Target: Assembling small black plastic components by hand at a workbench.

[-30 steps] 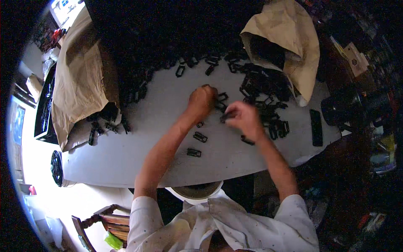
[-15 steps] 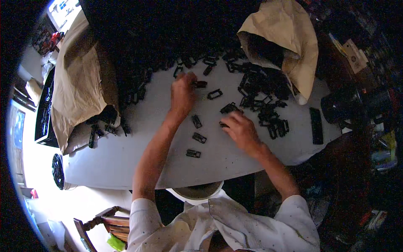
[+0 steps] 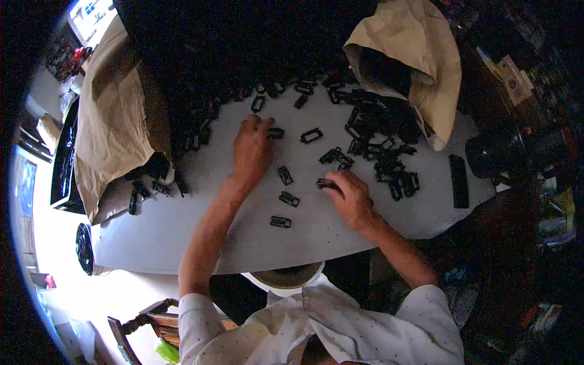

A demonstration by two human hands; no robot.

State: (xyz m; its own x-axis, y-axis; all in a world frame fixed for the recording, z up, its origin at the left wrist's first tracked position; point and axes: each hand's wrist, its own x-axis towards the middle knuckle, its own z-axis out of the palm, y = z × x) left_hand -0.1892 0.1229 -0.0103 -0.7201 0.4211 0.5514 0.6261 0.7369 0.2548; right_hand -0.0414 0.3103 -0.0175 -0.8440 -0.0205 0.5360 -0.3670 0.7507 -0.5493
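My left hand is over the table's far middle, fingers curled, with a small black plastic frame at its thumb side. Closer to me on the right, my right hand pinches another small black plastic part, largely covered by the fingers. Between the hands, three similar rectangular pieces lie in a loose column: an upper one, a middle one and a lower one. A black frame rests farther off, and a few joined or overlapping pieces lie just beyond my right hand.
A heap of black parts spreads beneath an open brown paper sack at the far right. Another brown sack stands left, parts at its mouth. A long black bar lies on the white tabletop; a wooden chair stands lower left.
My left hand has moved left and slightly nearer, the black frame beside its thumb shifting likewise. My right hand has drawn a little nearer, away from the overlapping pieces, its part still pinched.
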